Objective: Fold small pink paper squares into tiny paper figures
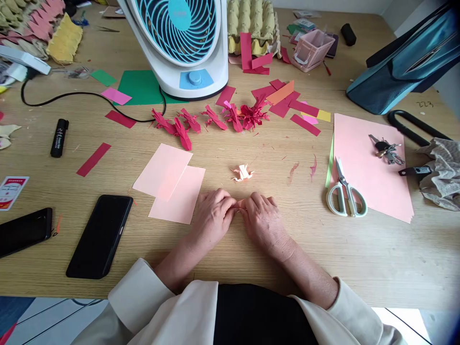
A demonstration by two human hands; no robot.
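Note:
My left hand [214, 211] and my right hand [265, 221] meet near the table's front middle, fingers closed. Between their fingertips they pinch a small piece of pink paper [240, 204], mostly hidden by the fingers. Just beyond it sits a small folded pale-pink paper figure [243, 173] with thin pointed limbs. Two overlapping pale-pink sheets [163, 170] lie left of my left hand. Farther back runs a row of folded red paper figures [216, 118], several of them bunched together at its right end.
A white fan [187, 48] stands at the back, its black cord [86, 94] trailing left. Scissors [345, 189] lie partly on stacked pink sheets [373, 167] at right, with keys [386, 149]. Two phones [100, 237] and a black marker [59, 138] are at left. Red strips [94, 159] are scattered about.

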